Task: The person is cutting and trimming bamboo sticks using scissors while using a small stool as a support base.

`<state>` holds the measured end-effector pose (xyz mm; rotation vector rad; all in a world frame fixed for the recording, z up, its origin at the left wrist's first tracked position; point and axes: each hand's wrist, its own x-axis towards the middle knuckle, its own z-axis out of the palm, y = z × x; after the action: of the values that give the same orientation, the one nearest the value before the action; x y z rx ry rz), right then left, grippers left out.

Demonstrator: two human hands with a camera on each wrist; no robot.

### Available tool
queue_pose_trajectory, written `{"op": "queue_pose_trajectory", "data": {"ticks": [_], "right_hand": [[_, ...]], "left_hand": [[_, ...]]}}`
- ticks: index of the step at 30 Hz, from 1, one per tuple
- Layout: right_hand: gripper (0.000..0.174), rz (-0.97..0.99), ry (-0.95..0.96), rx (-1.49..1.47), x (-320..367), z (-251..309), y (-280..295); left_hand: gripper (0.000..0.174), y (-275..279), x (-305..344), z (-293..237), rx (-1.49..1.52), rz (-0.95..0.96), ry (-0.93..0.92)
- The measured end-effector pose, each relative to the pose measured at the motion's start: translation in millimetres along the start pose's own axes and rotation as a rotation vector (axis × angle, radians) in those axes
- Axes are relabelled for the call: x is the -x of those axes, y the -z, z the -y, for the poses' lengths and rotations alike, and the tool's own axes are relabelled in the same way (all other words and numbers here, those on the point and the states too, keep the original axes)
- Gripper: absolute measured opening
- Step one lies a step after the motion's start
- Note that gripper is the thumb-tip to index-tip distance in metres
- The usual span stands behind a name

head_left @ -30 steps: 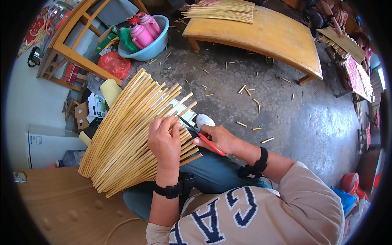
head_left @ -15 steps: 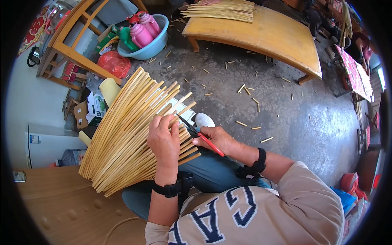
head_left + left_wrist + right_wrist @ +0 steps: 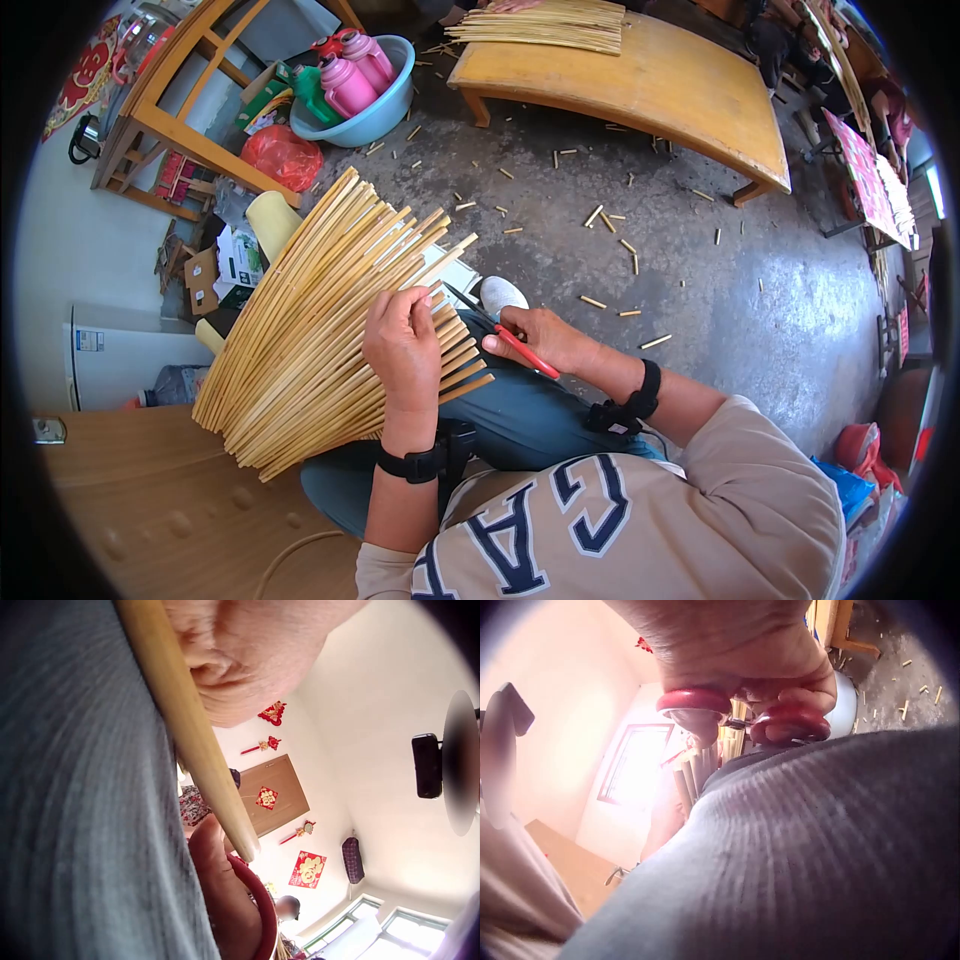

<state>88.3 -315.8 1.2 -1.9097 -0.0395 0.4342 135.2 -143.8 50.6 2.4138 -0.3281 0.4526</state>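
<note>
A fanned bundle of thin straw-coloured sticks (image 3: 300, 330) lies over my lap. My left hand (image 3: 403, 340) is on top of the bundle near its right-hand ends, thumb and fingers curled and pinching a stick. Just to the right, my right hand (image 3: 545, 338) holds red-handled scissors (image 3: 522, 348), blades pointing at the stick ends by my left fingertips. In the right wrist view, fingers pass through the red handle loops (image 3: 791, 726). A single stick (image 3: 187, 712) crosses the left wrist view close to the camera, beside my trouser leg (image 3: 90, 787).
Short cut stick pieces (image 3: 592, 302) litter the dark floor (image 3: 720, 330). Beyond stands a low wooden table (image 3: 640, 80) with more sticks (image 3: 545, 28) on it. A blue basin (image 3: 385, 120) with pink flasks (image 3: 347, 88) stands far left. Other people are at the upper right.
One protruding stick end near the scissors is gone, and a short piece shows on the floor beyond the bundle. My right hand and scissors have shifted slightly right. My left hand stays put.
</note>
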Motion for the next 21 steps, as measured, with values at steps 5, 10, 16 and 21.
{"op": "queue_pose_trajectory", "data": {"ticks": [5, 10, 16, 21], "right_hand": [[0.065, 0.062, -0.023, 0.005, -5, 5, 1], [0.062, 0.051, 0.018, 0.003, -8, 2, -2], [0.057, 0.015, 0.059, 0.031, -8, 0, -4], [0.053, -0.014, 0.136, 0.081, -11, -6, -5]], "left_hand": [[0.009, 0, 0, -1, -0.005, -0.036, -0.046], [0.009, 1, 0, -2, 0.006, -0.03, -0.016], [0.014, 0, 0, -1, 0.052, -0.065, -0.023], [0.018, 5, 2, -11, 0.13, -0.058, 0.092]]}}
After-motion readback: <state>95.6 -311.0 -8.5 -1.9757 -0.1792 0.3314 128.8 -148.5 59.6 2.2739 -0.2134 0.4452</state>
